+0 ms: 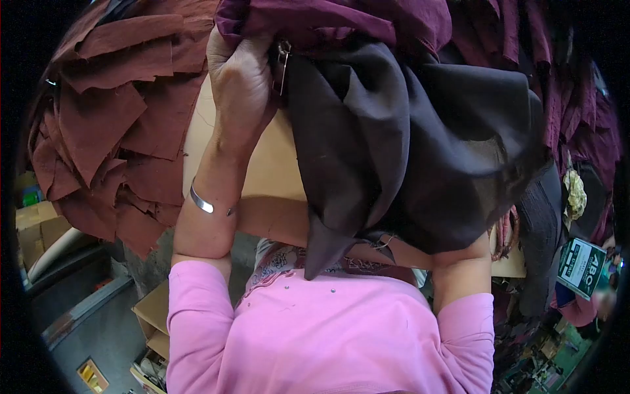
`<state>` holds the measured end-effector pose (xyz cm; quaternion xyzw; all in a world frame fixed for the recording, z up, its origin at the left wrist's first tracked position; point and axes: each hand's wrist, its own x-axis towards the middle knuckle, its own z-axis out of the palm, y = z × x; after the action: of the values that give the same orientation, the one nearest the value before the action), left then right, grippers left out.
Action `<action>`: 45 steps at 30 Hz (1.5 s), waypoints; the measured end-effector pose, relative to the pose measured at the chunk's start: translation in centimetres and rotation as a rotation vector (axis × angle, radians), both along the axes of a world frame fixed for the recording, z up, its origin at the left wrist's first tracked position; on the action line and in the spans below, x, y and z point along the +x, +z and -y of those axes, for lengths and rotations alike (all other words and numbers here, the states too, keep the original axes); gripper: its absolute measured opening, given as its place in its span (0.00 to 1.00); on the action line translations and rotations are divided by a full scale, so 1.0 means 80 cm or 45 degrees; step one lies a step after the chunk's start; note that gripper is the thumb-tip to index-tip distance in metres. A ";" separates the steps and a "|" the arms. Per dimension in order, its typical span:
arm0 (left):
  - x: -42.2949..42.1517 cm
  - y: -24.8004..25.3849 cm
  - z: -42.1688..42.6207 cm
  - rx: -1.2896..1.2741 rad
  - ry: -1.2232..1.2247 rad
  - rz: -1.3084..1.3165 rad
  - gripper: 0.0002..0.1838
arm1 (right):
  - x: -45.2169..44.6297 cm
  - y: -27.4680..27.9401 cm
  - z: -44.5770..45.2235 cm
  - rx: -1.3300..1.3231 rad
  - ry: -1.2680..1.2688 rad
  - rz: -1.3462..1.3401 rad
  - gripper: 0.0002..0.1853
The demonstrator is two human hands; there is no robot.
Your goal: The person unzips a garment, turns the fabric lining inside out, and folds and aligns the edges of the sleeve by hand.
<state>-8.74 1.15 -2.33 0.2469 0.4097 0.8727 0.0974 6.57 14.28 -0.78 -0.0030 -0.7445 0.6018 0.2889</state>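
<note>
My left hand (pixel 239 72) is raised at the upper middle, its curled fingers closed on a maroon cloth (pixel 335 20) and partly hidden by it. Beside the wrist, a metal safety pin (pixel 283 69) hangs against the fabric. A thin, dark, nearly black cloth (pixel 367 144) drapes in loose folds from below the maroon one toward my lap. My right forearm (pixel 462 266) goes up underneath this dark cloth. The right hand lies behind its folds, so its fingers cannot be made out.
Reddish-brown cut cloth pieces (pixel 105 118) are heaped at left, beside a tan board-like surface (pixel 272 157). More maroon strips (pixel 571 105) hang at right. Cardboard boxes (pixel 154 315) stand low at left. At far right are a green printed box (pixel 582 268) and part of another person (pixel 581 308).
</note>
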 end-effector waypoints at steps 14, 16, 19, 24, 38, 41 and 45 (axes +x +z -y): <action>-0.004 0.002 0.000 -0.090 0.064 -0.053 0.11 | -0.004 -0.013 0.005 -0.017 -0.009 -0.016 0.16; -0.007 -0.004 0.001 -0.160 0.164 -0.189 0.11 | 0.004 -0.006 0.001 -0.020 -0.017 -0.031 0.16; -0.019 -0.024 0.006 -0.337 0.375 -0.485 0.10 | 0.016 0.003 -0.004 -0.023 -0.037 -0.053 0.16; 0.008 -0.006 -0.012 -0.351 0.429 -0.722 0.11 | 0.028 0.008 -0.011 -0.024 -0.062 -0.080 0.16; 0.025 0.009 -0.028 0.000 -0.089 -0.507 0.14 | 0.036 0.011 -0.010 0.011 -0.063 -0.082 0.16; 0.027 0.000 -0.033 0.074 -0.145 -0.450 0.15 | 0.036 0.010 -0.010 0.019 -0.070 -0.076 0.16; 0.020 -0.004 -0.035 -0.004 -0.161 -0.469 0.15 | 0.037 0.012 -0.009 0.030 -0.068 -0.080 0.16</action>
<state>-7.13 3.93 -2.64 0.4275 0.4055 0.8044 0.0759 9.55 15.01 0.16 -0.0005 -0.7418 0.5850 0.3279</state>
